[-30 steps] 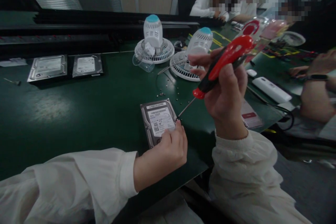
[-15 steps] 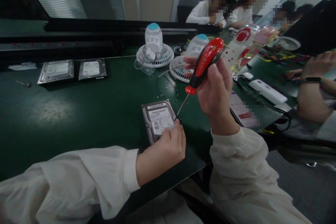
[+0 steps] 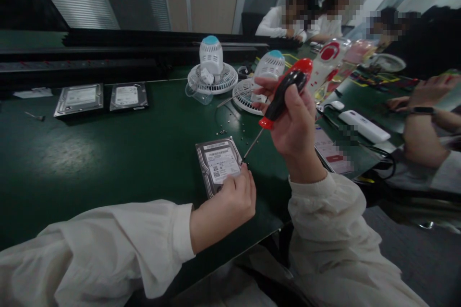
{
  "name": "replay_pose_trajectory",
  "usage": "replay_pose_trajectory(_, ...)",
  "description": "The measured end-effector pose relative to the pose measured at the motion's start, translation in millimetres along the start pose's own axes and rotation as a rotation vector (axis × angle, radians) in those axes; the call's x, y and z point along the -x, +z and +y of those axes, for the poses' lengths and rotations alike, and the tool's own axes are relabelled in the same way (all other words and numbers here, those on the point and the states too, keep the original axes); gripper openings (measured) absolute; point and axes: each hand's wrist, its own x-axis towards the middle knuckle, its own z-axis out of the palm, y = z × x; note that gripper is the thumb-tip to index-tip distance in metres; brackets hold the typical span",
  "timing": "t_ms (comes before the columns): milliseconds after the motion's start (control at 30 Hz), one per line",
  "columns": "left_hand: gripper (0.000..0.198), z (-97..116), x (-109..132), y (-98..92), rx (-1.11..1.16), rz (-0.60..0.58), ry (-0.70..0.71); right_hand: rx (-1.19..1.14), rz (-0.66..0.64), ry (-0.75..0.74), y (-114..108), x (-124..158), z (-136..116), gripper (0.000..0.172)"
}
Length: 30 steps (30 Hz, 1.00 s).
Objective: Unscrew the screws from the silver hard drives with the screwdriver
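A hard drive [image 3: 219,160] lies on the green table with its white label facing up. My left hand [image 3: 234,196] is closed over the drive's near right corner and covers part of it. Its fingertips are at the right edge, close to the screwdriver's tip. The screwdriver [image 3: 286,93], with a red and black handle, is gripped in my right hand [image 3: 295,124]. Its thin shaft slants down to the left, and the tip is at the drive's right edge. Whatever is under the tip is too small to make out. Several loose screws [image 3: 223,132] lie just beyond the drive.
Two more hard drives [image 3: 79,98] lie at the back left. Two white fans [image 3: 212,60] stand face down behind the screws. A phone [image 3: 331,151], a white power bank-like block [image 3: 364,125] and cables are on the right. A co-worker's arm [image 3: 421,129] rests at the far right.
The screwdriver's handle has turned in my right hand, showing more black than red now. Its tip stays at the drive's right edge. The view has shifted slightly.
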Motion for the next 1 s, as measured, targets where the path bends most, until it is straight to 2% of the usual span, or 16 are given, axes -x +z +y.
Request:
replay_pose_trajectory(100, 0.038, -0.3, -0.2, -1.3, 0.003, -0.011, 0.002, -0.022, 0.019, -0.007, 1.7, -1.4, -1.5, 0.018)
replay_pose_trajectory(233, 0.038, 0.6, 1.6, -0.1, -0.004, -0.003, -0.002, -0.073, -0.015, 0.055, -0.5, -6.1, -3.2, 0.041)
replay_pose_trajectory(300, 0.038, 1.3, 2.6, 1.1, -0.022, 0.006, -0.004, -0.065, -0.039, 0.062, -2.3, -7.3, -2.8, 0.046)
replay_pose_trajectory(533, 0.038, 0.2, 1.1, -0.8, -0.036, 0.001, -0.004, 0.047, 0.054, -0.038, 1.0, -1.1, -3.3, 0.023)
replay_pose_trajectory(733, 0.039, 1.6, 1.0, -0.7, -0.062, 0.018, -0.014, -0.054, -0.049, 0.062, -2.1, -3.3, -6.6, 0.048)
replay_pose_trajectory(800, 0.039, 2.3, 1.2, -0.2, -0.067, 0.017, -0.014, -0.041, -0.050, 0.058, -3.4, -3.9, -6.6, 0.050)
replay_pose_trajectory(867, 0.039, 3.0, 1.2, 0.2, -0.067, 0.011, -0.015, -0.014, -0.036, 0.030, -3.4, -3.4, -6.2, 0.044)
replay_pose_trajectory(1000, 0.041, 4.4, 1.3, 0.3, -0.067, -0.001, -0.013, 0.006, -0.017, -0.064, -0.8, -2.8, -4.2, 0.022)
